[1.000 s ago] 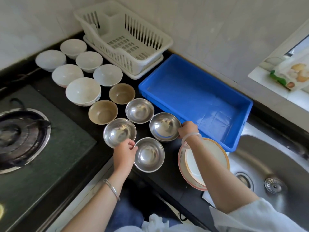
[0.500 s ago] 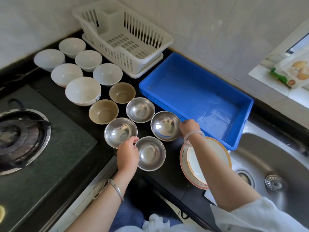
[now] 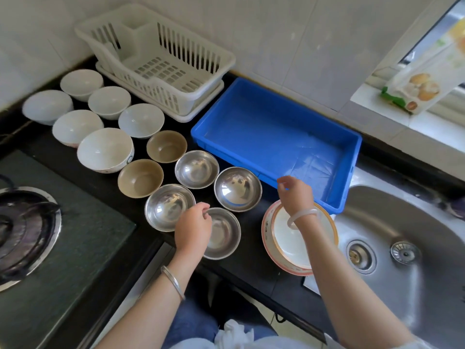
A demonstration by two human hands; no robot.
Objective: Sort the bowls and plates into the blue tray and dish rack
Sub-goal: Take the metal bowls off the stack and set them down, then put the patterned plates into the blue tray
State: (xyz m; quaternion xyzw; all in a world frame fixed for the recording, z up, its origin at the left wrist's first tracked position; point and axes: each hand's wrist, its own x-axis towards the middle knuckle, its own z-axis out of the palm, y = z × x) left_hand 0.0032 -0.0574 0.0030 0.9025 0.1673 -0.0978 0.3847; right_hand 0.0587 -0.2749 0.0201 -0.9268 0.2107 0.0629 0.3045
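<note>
1. White bowls point(image 3: 105, 149), six in a cluster at the left of the dark desk point(image 3: 251, 263), all stand mouth up. Being round, they have no long axis.
2. The cream dish rack point(image 3: 191, 46) sits against the wall. Its long axis runs from upper left to lower right, along the wall.
3. Two tan bowls point(image 3: 141, 177) and four steel bowls point(image 3: 237, 188) stand mouth up, just beside one another. No dish is yet in the rack or the tray.
4. The left hand point(image 3: 192, 229) hovers over the left rim of the nearest steel bowl point(image 3: 224, 238) with its fingers curled. We cannot tell whether it pinches the rim.
5. We judge the step in hand to be taking up a steel bowl. We would pinch the rim, lift straight up clear of its neighbours, and nest like with like.
6. The blue tray point(image 3: 264, 127) lies open side up, its long axis parallel to the rack's.
7. The right hand point(image 3: 297, 195) hangs above the tray's near wall, loosely curled and holding nothing.
8. The stacked plates point(image 3: 289, 245) lie flat, face up, under the right wrist, beside the sink point(image 3: 415, 285).
</note>
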